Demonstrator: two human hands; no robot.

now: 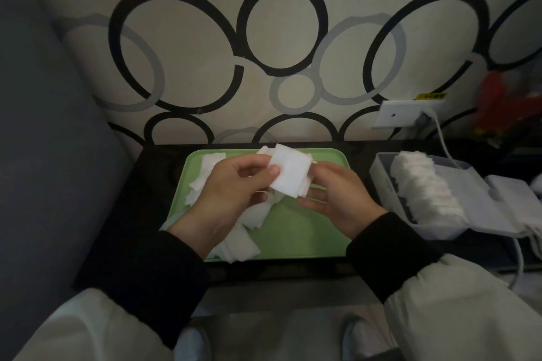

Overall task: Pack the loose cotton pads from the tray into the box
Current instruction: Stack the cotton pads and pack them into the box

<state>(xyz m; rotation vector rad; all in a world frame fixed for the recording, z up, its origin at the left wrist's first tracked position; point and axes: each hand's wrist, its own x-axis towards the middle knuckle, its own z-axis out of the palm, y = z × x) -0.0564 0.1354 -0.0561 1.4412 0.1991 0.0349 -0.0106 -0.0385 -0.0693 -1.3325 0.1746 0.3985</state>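
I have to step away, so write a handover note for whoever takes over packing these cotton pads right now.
Left hand: thumb and fingers pinch one side of a small stack of pads, held above the tray.
Right hand: supports the same stack from the other side.
Tray: loose pads lie mostly on its left half.
Box: open, to the right of the tray, with a packed row of pads standing inside.
Done: part of the box is filled.
Left: put the held stack in the box, then the loose pads.

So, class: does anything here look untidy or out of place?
Yes. The loose cotton pads lie scattered crookedly over the green tray, unlike the neat row in the box. Both hands hold a small stack above the tray.
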